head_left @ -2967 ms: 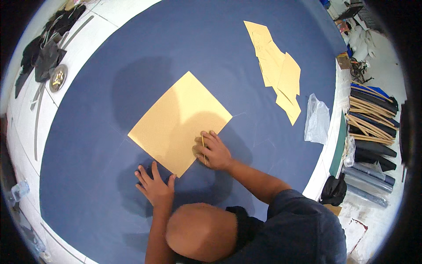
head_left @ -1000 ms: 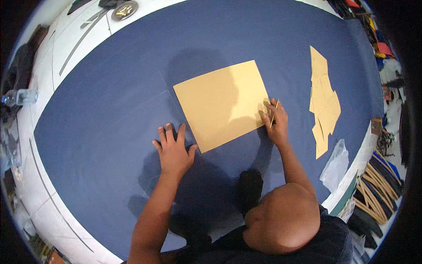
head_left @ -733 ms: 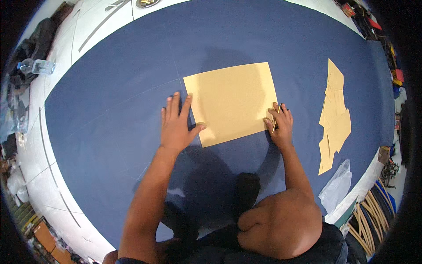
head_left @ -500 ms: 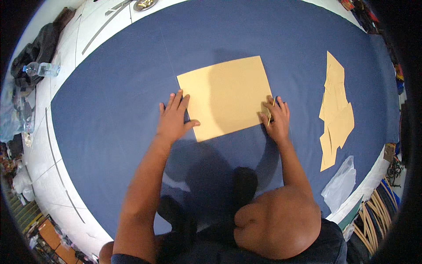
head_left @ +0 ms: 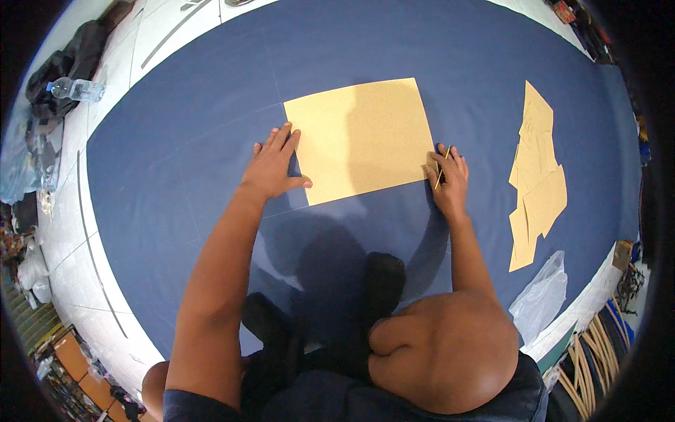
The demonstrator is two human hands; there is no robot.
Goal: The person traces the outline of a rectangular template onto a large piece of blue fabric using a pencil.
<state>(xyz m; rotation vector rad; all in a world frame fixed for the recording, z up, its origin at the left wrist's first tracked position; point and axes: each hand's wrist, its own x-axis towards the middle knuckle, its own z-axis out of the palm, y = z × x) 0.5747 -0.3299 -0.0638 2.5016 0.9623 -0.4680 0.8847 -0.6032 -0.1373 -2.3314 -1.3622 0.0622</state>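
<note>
A rectangular tan sheet (head_left: 358, 141), like card or stiff paper, lies flat on a large spread of dark blue cloth (head_left: 176, 169). My left hand (head_left: 273, 163) rests along its left edge, fingers spread, the thumb over the lower left corner. At the lower right corner is my right hand (head_left: 450, 181), its thumb by the sheet's edge. Between its fingers is a thin yellow stick (head_left: 442, 169), shaped like a pencil; its tip is too small to make out. Faint pale lines run over the cloth from the sheet's left corners.
Cut tan paper pieces (head_left: 540, 176) lie overlapping at the right, above a clear plastic bag (head_left: 540, 299). White floor tiles (head_left: 105, 257) border the cloth. A plastic bottle (head_left: 77, 89) lies beside dark fabric (head_left: 81, 53) at far left; cane-like sticks (head_left: 590, 359) stand at lower right.
My view has turned a little. My right hand has shifted slightly outward from the sheet, with the yellow stick still in it. My left hand stays at the sheet's left edge.
</note>
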